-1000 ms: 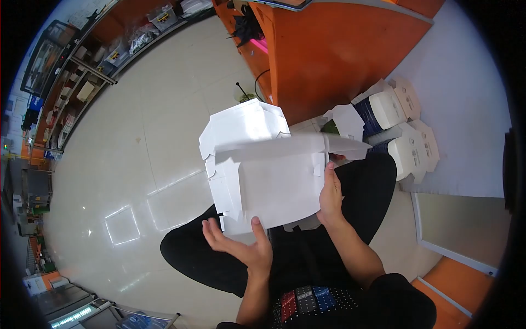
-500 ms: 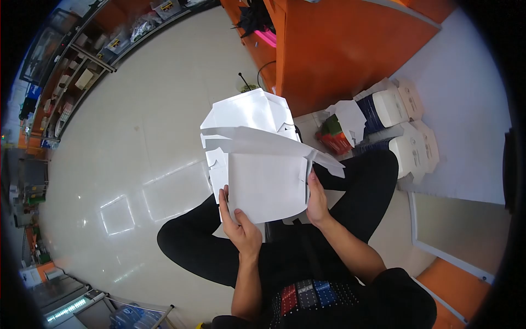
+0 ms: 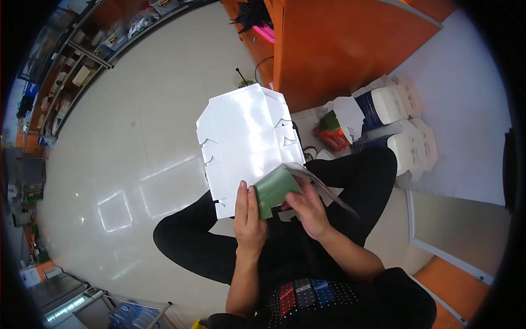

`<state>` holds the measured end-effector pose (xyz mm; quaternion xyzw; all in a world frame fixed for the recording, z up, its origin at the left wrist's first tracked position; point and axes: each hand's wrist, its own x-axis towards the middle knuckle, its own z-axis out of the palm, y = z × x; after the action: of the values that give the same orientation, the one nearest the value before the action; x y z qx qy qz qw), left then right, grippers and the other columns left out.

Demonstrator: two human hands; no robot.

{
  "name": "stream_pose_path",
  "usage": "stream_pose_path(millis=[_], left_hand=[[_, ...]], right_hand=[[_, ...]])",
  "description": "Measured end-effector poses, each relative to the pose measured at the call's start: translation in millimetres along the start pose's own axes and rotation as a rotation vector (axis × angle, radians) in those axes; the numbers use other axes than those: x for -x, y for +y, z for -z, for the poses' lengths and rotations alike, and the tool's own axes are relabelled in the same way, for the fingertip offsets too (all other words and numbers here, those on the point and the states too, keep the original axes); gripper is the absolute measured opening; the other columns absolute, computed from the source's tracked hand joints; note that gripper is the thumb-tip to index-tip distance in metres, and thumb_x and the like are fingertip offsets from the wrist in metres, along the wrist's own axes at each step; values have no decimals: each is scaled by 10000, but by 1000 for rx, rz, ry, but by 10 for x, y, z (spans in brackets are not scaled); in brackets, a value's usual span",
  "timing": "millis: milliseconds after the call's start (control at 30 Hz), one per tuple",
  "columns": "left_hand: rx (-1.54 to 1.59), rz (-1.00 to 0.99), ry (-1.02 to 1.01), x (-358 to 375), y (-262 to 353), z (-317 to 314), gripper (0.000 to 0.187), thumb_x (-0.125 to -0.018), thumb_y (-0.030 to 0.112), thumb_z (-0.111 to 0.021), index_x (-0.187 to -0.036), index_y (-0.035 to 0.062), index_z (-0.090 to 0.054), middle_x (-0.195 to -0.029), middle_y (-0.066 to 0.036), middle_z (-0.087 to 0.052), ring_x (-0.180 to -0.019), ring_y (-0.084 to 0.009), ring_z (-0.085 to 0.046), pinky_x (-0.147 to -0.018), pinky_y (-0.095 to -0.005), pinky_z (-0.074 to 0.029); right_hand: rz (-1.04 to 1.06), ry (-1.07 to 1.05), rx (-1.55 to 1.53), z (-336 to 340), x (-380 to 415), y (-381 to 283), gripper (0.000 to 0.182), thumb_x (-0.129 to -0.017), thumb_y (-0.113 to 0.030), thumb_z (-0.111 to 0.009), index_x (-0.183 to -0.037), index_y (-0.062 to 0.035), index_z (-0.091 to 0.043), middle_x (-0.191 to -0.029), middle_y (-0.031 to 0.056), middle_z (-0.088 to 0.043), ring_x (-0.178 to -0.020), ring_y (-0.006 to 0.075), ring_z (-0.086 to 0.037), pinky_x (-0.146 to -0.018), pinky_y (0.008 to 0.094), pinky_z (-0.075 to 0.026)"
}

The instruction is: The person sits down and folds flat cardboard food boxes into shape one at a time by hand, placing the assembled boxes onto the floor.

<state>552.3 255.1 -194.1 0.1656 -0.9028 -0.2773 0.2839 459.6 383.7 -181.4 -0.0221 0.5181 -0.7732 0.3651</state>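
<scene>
A stack of white die-cut carton blanks with tabs and slots lies in front of my crossed legs. Over its near right corner sits a partly folded carton, its green printed outside facing me and a flap sticking out to the right. My left hand grips the carton's left side, two fingers straight along it and the thumb hidden. On the right side, my right hand has bent fingers around the carton's edge, slightly blurred.
Nested folded cartons stand on the floor at right, beside a green and red carton with a white flap. An orange cabinet rises behind them. Stocked shelves line the far left. A framed panel is at right.
The carton turned from its white inside to its green outside and came closer to me, folded smaller. Both hands moved toward each other. More of the white stack now shows.
</scene>
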Motion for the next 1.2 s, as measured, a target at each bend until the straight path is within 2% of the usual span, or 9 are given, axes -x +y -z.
stream_pose_path(millis=[67, 100, 200, 267, 367, 467, 667, 1100, 1200], left_hand=[[-9, -44, -77, -3, -25, 41, 627, -759, -206, -527, -1375, -93, -517, -1434, -327, -480, -1308, -452, -523, -1083, -463, -460], [-22, -61, -103, -28, -36, 73, 667, -753, -219, -502, -1404, -71, -494, -1432, -323, -480, -1304, -447, -528, -1082, -460, -463], [-165, -82, -177, -124, -4, 206, 759, -746, -244, -457, -1469, -11, -442, -1406, -307, -496, -1263, -431, -557, -1059, -447, -486], [-395, -60, -219, -152, 78, 317, 777, -756, -244, -467, -1484, 22, -434, -1362, -287, -527, -1201, -419, -596, -1019, -436, -516], [-276, 44, -324, -84, 111, 441, 637, -749, -180, -598, -1349, 33, -604, -1274, -234, -598, -1119, -397, -625, -945, -434, -542], [-181, -151, -151, -93, 44, 483, 501, -767, -133, -642, -1244, 19, -677, -1227, -169, -646, -1095, -373, -633, -910, -419, -558], [-182, -230, -189, -168, 95, 487, 401, -763, -70, -714, -1141, 62, -731, -1163, -77, -682, -1096, -342, -644, -903, -421, -573], [-71, -188, -21, -69, 323, 174, 318, -799, -60, -689, -1113, -12, -717, -1175, -132, -687, -1102, -378, -628, -910, -433, -548], [-39, -160, -19, -116, 361, 125, 333, -802, -61, -687, -1131, -20, -711, -1221, -142, -673, -1135, -384, -614, -945, -447, -532]], right_hand=[[-32, -97, -136, -155, -130, -135, 409, -1022, -153, -584, -1393, -69, -433, -1185, 50, -588, -1038, 122, -593, -809, 259, -491], [-62, -142, -162, -90, -219, -60, 412, -997, -98, -613, -1384, -31, -487, -1255, 62, -593, -1159, 140, -582, -944, 330, -523], [-17, -155, 24, -64, -419, -39, 224, -1002, -59, -595, -1222, -23, -618, -1144, 66, -658, -1083, 177, -633, -923, 349, -539], [-50, -117, -103, 20, -493, 87, 168, -998, -30, -585, -1148, -14, -661, -1122, 72, -687, -1047, 175, -653, -914, 349, -541], [-75, -148, -232, 38, -485, 72, 193, -1000, -24, -576, -1183, -24, -640, -1142, 76, -684, -1063, 182, -655, -920, 363, -539], [-60, -146, -249, -12, -413, -17, 202, -1009, -38, -569, -1203, -24, -623, -1140, 76, -682, -1063, 177, -652, -921, 366, -538], [40, 26, -114, -202, -223, -96, 221, -1028, -109, -575, -1199, 24, -620, -1093, 61, -680, -961, 114, -649, -882, 290, -535], [59, 66, 134, -18, 94, 31, 199, -1030, -75, -563, -1188, 23, -635, -1098, 53, -660, -964, 98, -631, -821, 250, -541], [98, 120, 23, -125, 162, 11, 198, -1025, -73, -569, -1171, 31, -652, -1044, 29, -671, -915, 79, -626, -801, 244, -540]])
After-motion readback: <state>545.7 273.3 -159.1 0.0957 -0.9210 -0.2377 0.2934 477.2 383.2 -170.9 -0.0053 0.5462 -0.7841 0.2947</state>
